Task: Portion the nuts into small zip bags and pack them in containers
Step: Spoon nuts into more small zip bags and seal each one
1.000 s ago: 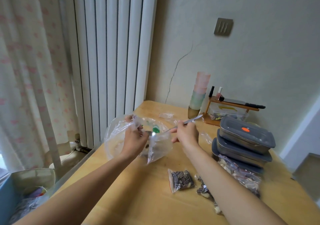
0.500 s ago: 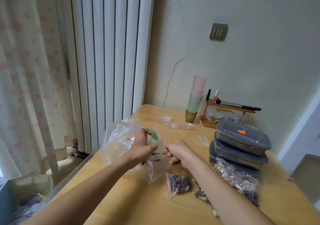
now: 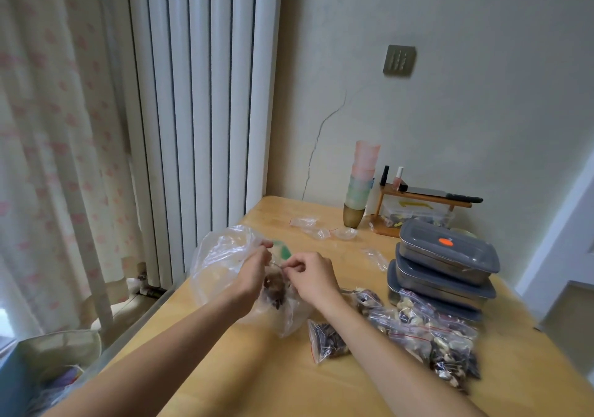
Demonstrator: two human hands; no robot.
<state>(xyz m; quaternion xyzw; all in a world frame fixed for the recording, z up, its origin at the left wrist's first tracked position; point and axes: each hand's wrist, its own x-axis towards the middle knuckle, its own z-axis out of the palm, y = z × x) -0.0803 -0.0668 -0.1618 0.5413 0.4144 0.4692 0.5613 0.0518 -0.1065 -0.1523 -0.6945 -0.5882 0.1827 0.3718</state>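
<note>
— Where are your hands?

— Your left hand (image 3: 254, 275) pinches the rim of the big bag (image 3: 218, 262) over the table (image 3: 257, 378). Your right hand (image 3: 313, 276) is curled round a thin metal handle, a spoon as far as shows, its end down in the bag among dark nuts (image 3: 274, 289).

— And the portions?

— Filled zip bags (image 3: 424, 330) lie right of your right forearm, one (image 3: 326, 342) left of it. The containers (image 3: 443, 275) are stacked behind them, an orange tab on the top lid.

— Any writing?

— None you can read.
</note>
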